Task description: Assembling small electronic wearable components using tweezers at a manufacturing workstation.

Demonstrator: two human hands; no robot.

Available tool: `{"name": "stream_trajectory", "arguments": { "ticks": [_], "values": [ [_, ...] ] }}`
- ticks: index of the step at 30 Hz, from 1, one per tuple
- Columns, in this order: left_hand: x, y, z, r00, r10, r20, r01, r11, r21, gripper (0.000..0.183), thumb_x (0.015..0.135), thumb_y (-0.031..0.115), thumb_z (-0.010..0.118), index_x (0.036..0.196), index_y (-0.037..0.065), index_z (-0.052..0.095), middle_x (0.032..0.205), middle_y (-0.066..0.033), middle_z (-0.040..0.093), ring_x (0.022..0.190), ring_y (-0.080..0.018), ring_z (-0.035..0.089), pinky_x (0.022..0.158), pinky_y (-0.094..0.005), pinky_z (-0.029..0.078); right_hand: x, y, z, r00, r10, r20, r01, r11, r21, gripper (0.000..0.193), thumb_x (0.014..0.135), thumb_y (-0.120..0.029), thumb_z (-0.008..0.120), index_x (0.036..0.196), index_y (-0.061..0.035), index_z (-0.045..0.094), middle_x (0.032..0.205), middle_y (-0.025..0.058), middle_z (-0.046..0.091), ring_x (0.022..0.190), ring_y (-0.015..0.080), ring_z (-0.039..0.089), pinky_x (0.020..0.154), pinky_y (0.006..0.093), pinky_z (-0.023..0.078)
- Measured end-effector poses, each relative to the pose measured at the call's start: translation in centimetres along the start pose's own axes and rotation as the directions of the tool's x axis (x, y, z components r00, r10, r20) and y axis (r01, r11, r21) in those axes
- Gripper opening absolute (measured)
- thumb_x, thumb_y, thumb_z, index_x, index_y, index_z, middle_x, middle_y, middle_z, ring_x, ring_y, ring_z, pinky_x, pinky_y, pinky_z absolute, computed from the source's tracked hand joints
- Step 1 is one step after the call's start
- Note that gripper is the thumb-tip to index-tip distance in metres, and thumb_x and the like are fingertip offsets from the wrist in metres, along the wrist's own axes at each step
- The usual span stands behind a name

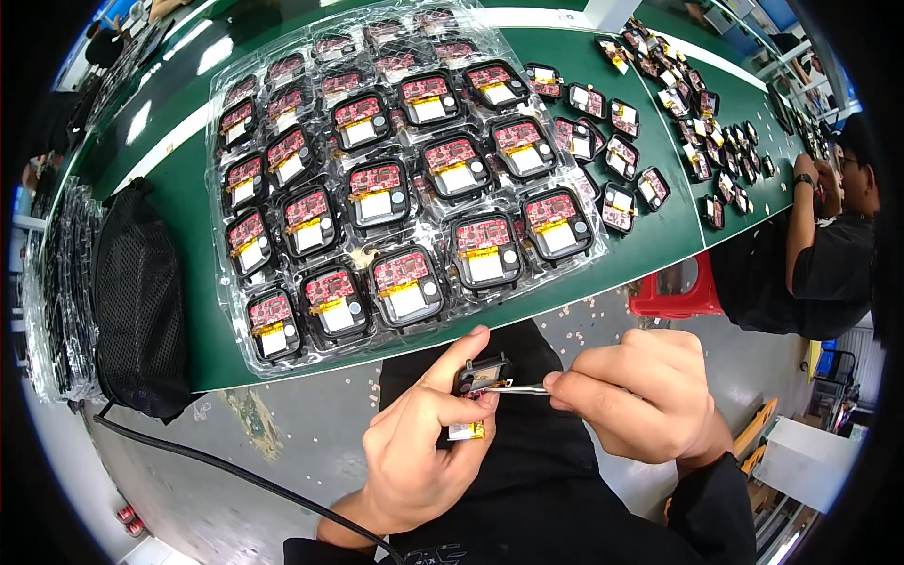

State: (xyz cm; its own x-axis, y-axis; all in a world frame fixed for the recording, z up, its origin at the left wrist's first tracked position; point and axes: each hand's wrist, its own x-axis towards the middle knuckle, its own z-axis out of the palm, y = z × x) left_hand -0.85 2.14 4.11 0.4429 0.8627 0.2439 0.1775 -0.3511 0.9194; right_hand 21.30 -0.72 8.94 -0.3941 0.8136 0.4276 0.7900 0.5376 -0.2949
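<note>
My left hand (414, 452) is closed around a small black device housing (488, 369), held tilted above my lap. A part with a white and yellow battery (466, 430) shows below my left thumb. Pinched in my right hand (645, 395) are slim metal tweezers (529, 389). They point left, with their tips at the housing's opening. Whether the tips grip anything is too small to tell. Just beyond my hands, a clear plastic tray (457, 313) holds rows of similar housings with red circuit boards and white batteries taped in yellow.
Loose housings (619, 155) lie on the green table (650, 247) right of the tray. A black mesh bag (141, 301) and stacked clear trays (61, 292) are at the left. A black cable (226, 468) crosses below. Near a red stool (683, 299), a co-worker (829, 254) sits at the right.
</note>
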Motion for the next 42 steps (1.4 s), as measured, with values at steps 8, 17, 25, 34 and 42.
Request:
{"name": "stream_trajectory", "arguments": {
  "ticks": [8, 17, 25, 34, 42],
  "values": [
    [-0.1, 0.1, 0.2, 1.0, -0.017, -0.025, 0.017, 1.0, -0.01, 0.026, 0.083, -0.01, 0.076, 0.09, 0.001, 0.054, 0.125, -0.0336, 0.065, 0.101, -0.0281, 0.074, 0.081, -0.0311, 0.06, -0.2, 0.1, 0.1, 0.999, -0.011, -0.032, 0.01, 0.999, -0.039, 0.021, 0.072, -0.012, 0.079, 0.092, -0.0044, 0.075, 0.084, 0.0015, 0.065, 0.053, 0.0091, 0.05, 0.045, 0.0233, 0.037],
    [-0.1, 0.1, 0.2, 0.998, -0.035, -0.053, 0.033, 0.999, -0.032, 0.024, 0.082, -0.008, 0.078, 0.089, 0.001, 0.056, 0.123, -0.0317, 0.067, 0.1, -0.0333, 0.076, 0.078, -0.0324, 0.061, -0.2, 0.4, 0.4, 0.998, -0.047, -0.05, 0.045, 0.997, -0.056, 0.025, 0.066, -0.012, 0.076, 0.091, -0.0044, 0.075, 0.084, 0.0014, 0.065, 0.053, 0.0088, 0.049, 0.045, 0.0238, 0.036],
    [-0.3, 0.2, -0.1, 1.0, -0.028, 0.005, 0.029, 1.0, -0.006, 0.026, 0.085, -0.011, 0.074, 0.091, 0.0, 0.052, 0.129, -0.0354, 0.063, 0.102, -0.0191, 0.072, 0.084, -0.028, 0.057, -0.3, 0.4, -0.2, 1.0, -0.022, -0.004, 0.022, 1.0, 0.01, 0.023, 0.066, -0.01, 0.076, 0.087, -0.0053, 0.075, 0.084, 0.0021, 0.066, 0.053, 0.0098, 0.051, 0.044, 0.0251, 0.037],
    [-0.8, 0.2, -0.1, 0.984, -0.175, -0.041, 0.153, 0.935, -0.319, 0.036, 0.086, -0.012, 0.071, 0.114, -0.005, 0.051, 0.13, -0.0318, 0.063, 0.116, -0.0287, 0.069, 0.091, -0.0328, 0.058, -0.6, -0.4, -4.2, 0.881, 0.432, 0.192, -0.405, 0.899, -0.164, 0.018, 0.077, -0.007, 0.074, 0.093, -0.0048, 0.066, 0.073, 0.0067, 0.059, 0.063, 0.0313, 0.06, 0.058, 0.0407, 0.047],
    [-0.6, 0.1, -0.2, 0.994, -0.1, 0.033, 0.105, 0.962, -0.253, 0.048, 0.083, -0.012, 0.073, 0.127, -0.005, 0.052, 0.131, -0.0267, 0.065, 0.114, -0.0246, 0.069, 0.087, -0.0295, 0.059, -1.9, -0.2, -3.7, 0.849, 0.492, 0.193, -0.462, 0.868, -0.182, 0.029, 0.074, 0.006, 0.067, 0.101, -0.0047, 0.063, 0.088, 0.0112, 0.058, 0.068, 0.0327, 0.061, 0.061, 0.043, 0.049]
  ]
}}
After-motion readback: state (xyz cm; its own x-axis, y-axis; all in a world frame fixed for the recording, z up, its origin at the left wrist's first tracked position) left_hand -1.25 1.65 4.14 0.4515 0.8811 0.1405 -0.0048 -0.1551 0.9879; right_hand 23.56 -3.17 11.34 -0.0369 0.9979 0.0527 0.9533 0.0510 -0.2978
